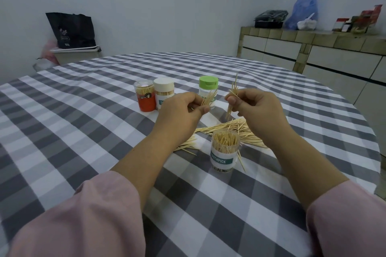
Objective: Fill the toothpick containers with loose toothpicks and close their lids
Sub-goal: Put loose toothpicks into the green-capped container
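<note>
Closest in, the open container (225,152) stands upright with its lid off, a "TOOTHPICK" band round it, and it is already packed near the brim with sticks. Just behind it the loose toothpicks (227,127) lie fanned across the checked tablecloth (83,131), a few strays touching the container's foot. Above them both hands are up and busy: the left hand (181,110) pinches a small bundle (208,98) between thumb and curled fingers, tips pointing up and away, while the right hand (259,108) pinches a messier bunch (232,98), some sticks crossed and one poking high. The smart play, by the look of it, is to square each bunch so all sticks run parallel, then lower them straight down into the mouth rather than at a slant, since little free space seems left inside and crooked sticks would likely jam or spill. There is open cloth to the near left for resting an arm, and the table's right edge sits well apart from the pile. Farther back, the red container (146,96), the white-lidded container (164,93) touching it, and the green-lidded container (208,89) stand capped, near enough that a wide sweep could knock them.
</note>
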